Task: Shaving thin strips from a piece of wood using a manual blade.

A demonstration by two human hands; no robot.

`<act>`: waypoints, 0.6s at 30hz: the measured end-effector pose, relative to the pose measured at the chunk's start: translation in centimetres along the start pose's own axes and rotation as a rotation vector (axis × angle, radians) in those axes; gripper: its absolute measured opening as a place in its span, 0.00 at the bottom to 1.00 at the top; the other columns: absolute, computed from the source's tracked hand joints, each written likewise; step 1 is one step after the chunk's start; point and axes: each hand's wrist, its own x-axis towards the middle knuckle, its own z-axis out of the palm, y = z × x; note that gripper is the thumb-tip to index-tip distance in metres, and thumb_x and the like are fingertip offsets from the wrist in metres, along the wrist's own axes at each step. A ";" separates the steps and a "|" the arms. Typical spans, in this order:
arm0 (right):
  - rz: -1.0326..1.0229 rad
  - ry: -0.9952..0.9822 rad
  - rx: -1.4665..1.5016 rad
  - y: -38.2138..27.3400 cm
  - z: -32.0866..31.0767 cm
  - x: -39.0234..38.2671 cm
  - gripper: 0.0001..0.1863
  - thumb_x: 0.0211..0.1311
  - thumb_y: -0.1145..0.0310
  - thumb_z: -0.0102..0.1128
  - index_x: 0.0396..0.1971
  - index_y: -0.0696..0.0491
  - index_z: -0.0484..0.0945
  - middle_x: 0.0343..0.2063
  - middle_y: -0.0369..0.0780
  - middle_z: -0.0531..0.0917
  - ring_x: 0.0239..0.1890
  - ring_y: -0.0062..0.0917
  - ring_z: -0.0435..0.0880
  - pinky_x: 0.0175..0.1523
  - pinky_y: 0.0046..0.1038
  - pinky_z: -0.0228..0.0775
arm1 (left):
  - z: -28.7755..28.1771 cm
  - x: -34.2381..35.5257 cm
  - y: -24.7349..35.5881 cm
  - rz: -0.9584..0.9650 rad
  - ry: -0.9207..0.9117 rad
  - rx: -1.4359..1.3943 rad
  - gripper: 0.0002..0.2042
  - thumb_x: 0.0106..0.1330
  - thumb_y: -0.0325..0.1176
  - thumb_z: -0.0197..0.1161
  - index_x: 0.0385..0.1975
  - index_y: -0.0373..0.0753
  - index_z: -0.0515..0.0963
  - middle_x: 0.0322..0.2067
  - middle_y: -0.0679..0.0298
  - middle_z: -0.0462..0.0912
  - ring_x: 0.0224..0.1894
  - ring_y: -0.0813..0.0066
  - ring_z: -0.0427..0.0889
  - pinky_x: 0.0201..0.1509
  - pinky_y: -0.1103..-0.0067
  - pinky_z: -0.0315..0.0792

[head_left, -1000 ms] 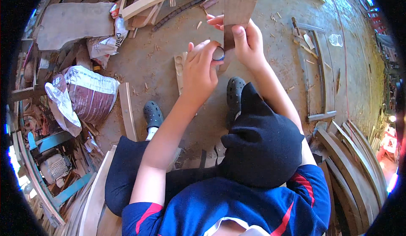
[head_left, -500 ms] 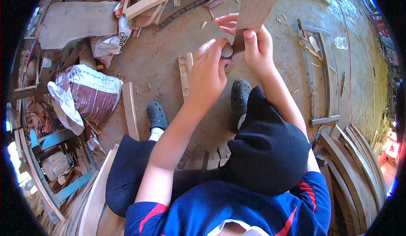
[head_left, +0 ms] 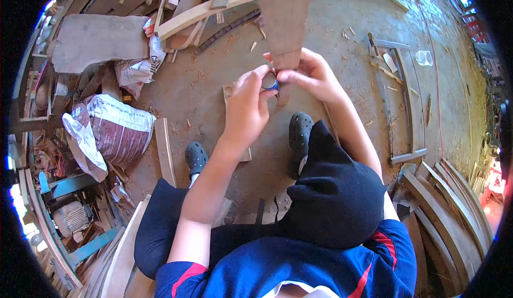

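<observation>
My left hand (head_left: pixel 247 103) is closed on a small round piece (head_left: pixel 269 81) with a dark, bluish rim and a pale face; its exact kind I cannot make out. My right hand (head_left: pixel 315 79) grips the narrow lower end of a flat wooden board (head_left: pixel 284 23) that widens upward and away from me. The round piece is right beside the board's lower end, and whether they touch is hard to tell. Fingers hide part of both. Behind my left hand, a wooden strip (head_left: pixel 228 92) lies on the floor, mostly covered.
Stacked planks (head_left: pixel 208 10) lie at the far left, near a woven sack (head_left: pixel 118 117) and a machine with a motor (head_left: pixel 72 218). A wooden frame saw (head_left: pixel 408 100) and a clear plastic cup (head_left: pixel 424 58) lie on the right. Curved wooden pieces (head_left: pixel 443 220) are stacked at the lower right.
Both hands have come slightly left and nearer, bringing the board and round piece along. The board's upper end has swung left, and its lower end now sits closer behind the round piece.
</observation>
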 end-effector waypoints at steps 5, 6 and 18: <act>0.133 0.002 -0.224 1.0 -0.4 -0.6 0.31 0.45 0.70 0.79 0.52 0.55 0.78 0.45 0.36 0.84 0.46 0.17 0.80 0.54 0.26 0.72 | -0.7 0.8 0.2 0.070 -0.052 -0.036 0.20 0.66 0.26 0.61 0.58 0.37 0.68 0.46 0.49 0.78 0.47 0.49 0.79 0.52 0.69 0.73; 0.120 0.062 -0.249 1.3 -0.3 -0.7 0.28 0.43 0.69 0.80 0.48 0.55 0.80 0.41 0.36 0.86 0.44 0.16 0.80 0.53 0.26 0.73 | -1.0 0.8 0.3 0.097 -0.048 -0.011 0.21 0.66 0.26 0.61 0.59 0.38 0.68 0.46 0.51 0.79 0.47 0.52 0.80 0.52 0.70 0.73; 0.092 0.211 -0.314 2.9 -0.4 -1.5 0.21 0.50 0.77 0.75 0.46 0.58 0.80 0.40 0.35 0.84 0.42 0.19 0.82 0.48 0.25 0.75 | -2.5 -2.5 -0.2 -0.632 0.163 -1.237 0.18 0.71 0.31 0.51 0.60 0.37 0.67 0.35 0.67 0.75 0.43 0.77 0.76 0.54 0.75 0.71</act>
